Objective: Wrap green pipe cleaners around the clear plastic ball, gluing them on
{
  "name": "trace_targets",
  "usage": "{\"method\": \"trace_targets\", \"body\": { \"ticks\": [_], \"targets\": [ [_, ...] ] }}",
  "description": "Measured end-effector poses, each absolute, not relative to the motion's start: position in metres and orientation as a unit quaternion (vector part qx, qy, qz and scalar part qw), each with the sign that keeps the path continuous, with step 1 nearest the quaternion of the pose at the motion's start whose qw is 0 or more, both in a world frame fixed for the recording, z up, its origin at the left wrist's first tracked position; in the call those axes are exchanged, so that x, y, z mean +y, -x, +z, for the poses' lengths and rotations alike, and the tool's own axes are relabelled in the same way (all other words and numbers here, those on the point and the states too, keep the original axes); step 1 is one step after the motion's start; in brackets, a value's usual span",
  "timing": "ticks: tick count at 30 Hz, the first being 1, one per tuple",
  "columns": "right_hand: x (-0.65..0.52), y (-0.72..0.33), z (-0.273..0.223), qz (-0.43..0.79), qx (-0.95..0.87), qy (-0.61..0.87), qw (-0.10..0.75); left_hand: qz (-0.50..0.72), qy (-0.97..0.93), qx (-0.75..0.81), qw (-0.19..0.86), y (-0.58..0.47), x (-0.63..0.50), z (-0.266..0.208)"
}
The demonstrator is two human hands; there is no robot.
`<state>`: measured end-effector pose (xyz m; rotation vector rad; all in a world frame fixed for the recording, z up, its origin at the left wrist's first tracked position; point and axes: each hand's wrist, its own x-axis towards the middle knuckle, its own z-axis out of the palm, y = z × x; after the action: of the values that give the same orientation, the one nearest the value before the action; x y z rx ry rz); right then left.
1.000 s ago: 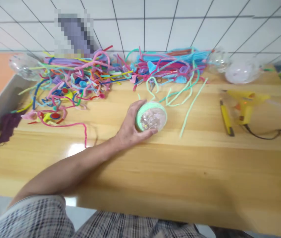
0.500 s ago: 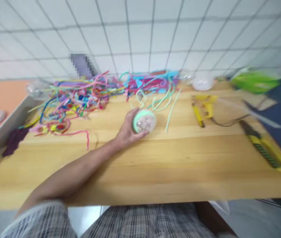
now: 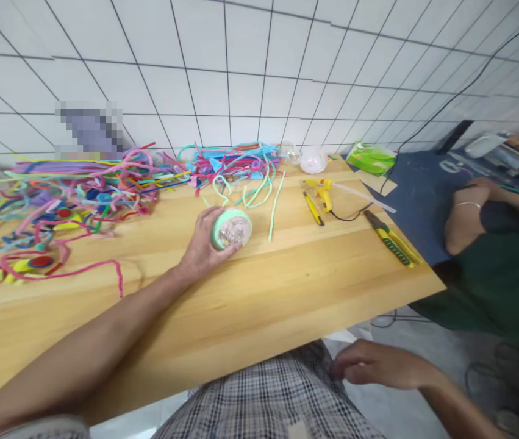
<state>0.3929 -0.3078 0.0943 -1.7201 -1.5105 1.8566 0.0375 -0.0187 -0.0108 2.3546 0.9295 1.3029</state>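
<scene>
My left hand (image 3: 204,247) is wrapped round a clear plastic ball (image 3: 236,233) with a mint-green band, holding it by its left side over the wooden table. Pale, shiny bits show inside the ball. Just beyond it lie mint-green pipe cleaners (image 3: 259,190), some bent in loops, and a straight one (image 3: 276,207) to the right. My right hand (image 3: 362,366) hangs below the table's front edge, beside my plaid clothing. Its fingers are loosely bent and slightly apart, with nothing visible in them.
A heap of coloured pipe cleaners (image 3: 89,195) covers the back left. At right lie a yellow glue gun (image 3: 324,194), a yellow cutter (image 3: 313,208), pliers (image 3: 391,241) and a green packet (image 3: 371,158). Clear plastic balls (image 3: 313,160) stand by the wall. Another person's arm (image 3: 467,210) rests at far right.
My view has swung to the right, bringing another person's arm into sight. My right hand has come into view below the table edge. My left hand still holds the ball.
</scene>
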Motion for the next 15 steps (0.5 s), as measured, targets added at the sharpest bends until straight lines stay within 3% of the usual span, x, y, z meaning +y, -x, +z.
{"method": "trace_targets", "body": {
  "ticks": [2,6,9,15],
  "targets": [
    [-0.281,-0.418,0.095,0.632,-0.528,0.556,0.113,0.458,-0.820,0.313,0.139,-0.037,-0.019,-0.011],
    [-0.191,-0.458,0.091,0.318,-0.570,0.695,0.302,0.467,-0.824,0.296,0.126,-0.037,-0.021,-0.010],
    [-0.105,-0.472,0.071,0.165,-0.498,0.783,0.333,0.458,-0.824,0.300,0.144,-0.036,-0.024,-0.007],
    [-0.005,-0.479,0.043,0.169,-0.481,0.799,0.319,0.451,-0.830,0.285,0.162,-0.036,-0.026,-0.006]
  ]
}}
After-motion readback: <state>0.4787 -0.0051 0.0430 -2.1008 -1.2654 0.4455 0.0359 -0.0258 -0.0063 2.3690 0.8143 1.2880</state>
